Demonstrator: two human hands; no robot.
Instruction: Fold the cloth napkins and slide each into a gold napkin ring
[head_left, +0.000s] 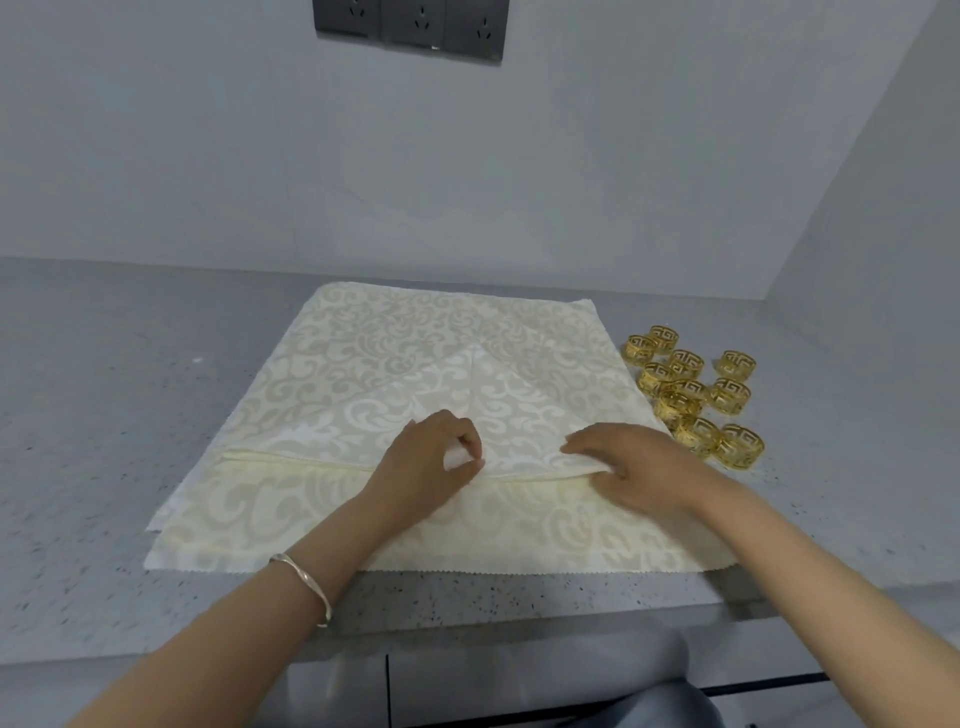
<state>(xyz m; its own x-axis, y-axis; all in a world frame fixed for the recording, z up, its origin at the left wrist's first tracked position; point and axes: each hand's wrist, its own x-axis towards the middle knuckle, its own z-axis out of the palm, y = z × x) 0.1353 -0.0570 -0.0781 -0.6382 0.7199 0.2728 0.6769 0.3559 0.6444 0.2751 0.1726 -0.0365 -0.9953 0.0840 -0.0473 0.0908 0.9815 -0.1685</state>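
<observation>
A stack of cream damask cloth napkins (395, 343) lies spread on the grey speckled counter. The top napkin (415, 410) is folded into a triangle with its point toward the wall. My left hand (431, 462) pinches the folded edge near the middle between thumb and fingertips. My right hand (634, 473) grips the same folded edge farther right, its thumb tucked under the cloth. Several gold napkin rings (691, 395) with a cut-out key pattern stand in a cluster just right of the napkins.
The counter (104, 415) meets a plain grey wall at the back and a side wall on the right. Dark wall sockets (410, 26) sit high on the back wall. The counter's front edge (467, 639) runs just below the napkins.
</observation>
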